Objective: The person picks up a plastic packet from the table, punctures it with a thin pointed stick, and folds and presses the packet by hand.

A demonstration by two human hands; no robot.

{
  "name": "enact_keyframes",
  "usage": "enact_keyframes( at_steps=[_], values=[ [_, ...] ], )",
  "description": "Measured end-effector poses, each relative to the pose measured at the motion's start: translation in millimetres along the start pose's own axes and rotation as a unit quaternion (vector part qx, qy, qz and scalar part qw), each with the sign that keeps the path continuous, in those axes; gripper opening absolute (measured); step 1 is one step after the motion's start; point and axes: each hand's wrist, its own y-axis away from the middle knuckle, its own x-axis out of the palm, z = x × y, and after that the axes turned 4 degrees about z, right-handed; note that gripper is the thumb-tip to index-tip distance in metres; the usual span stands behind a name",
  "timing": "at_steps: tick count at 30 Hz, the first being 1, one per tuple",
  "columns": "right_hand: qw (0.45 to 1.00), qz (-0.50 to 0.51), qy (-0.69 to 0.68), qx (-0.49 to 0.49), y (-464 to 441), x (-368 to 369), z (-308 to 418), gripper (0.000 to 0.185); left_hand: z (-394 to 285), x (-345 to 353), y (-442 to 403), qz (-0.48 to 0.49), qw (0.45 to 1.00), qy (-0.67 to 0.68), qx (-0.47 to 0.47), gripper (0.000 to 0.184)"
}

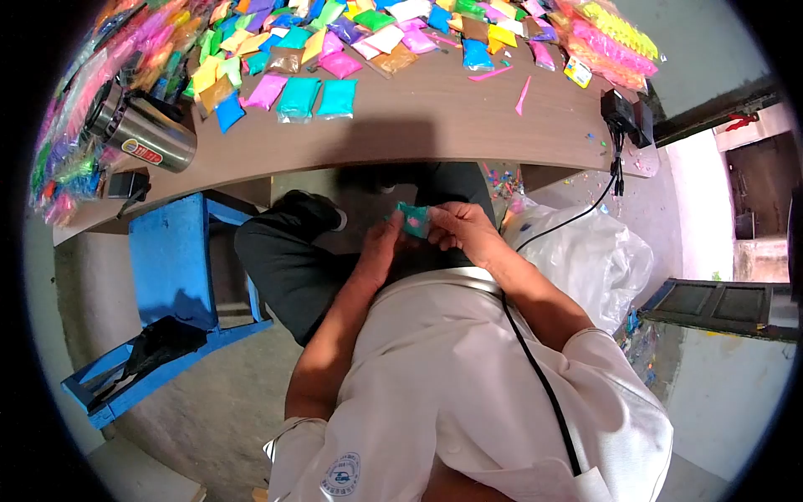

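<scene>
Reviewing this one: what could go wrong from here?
1. The teal packet is pinched between the left hand and right hand, out beyond the table edge; if the grip slips, it could drop onto the lap or floor.
2. The black cord hangs off the table and passes near the right forearm, so it might snag.
3. The metal cup stands close to the table edge and could be knocked.

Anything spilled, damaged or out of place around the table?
Yes: coloured scraps litter the floor beside the clear plastic, like unswept spillage. A pink strip lies loose on the tabletop, apart from the heaped packets. The teal packet between left hand and right hand is too small to judge.
</scene>
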Motion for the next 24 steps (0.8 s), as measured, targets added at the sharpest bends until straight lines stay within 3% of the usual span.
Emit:
enact_keyframes(
  at_steps=[13, 19, 24],
  values=[
    [0.991, -0.052, 0.101, -0.067, -9.9, 6.7, -10.7, 0.016, -12.2, 2.3, 5.5, -0.006, 0.999, -0.037, -0.006, 0.057],
    [0.99, -0.015, 0.098, -0.096, -6.6, -6.4, -5.9, 0.014, -1.4, -5.7, 1.1, -0.004, 0.999, -0.031, -0.012, 0.051],
    [0.981, 0.02, 0.163, -0.101, -3.4, -18.7, 7.9, 0.016, -1.3, -18.8, 3.0, 0.018, 0.998, 0.052, -0.004, 0.05]
  ],
)
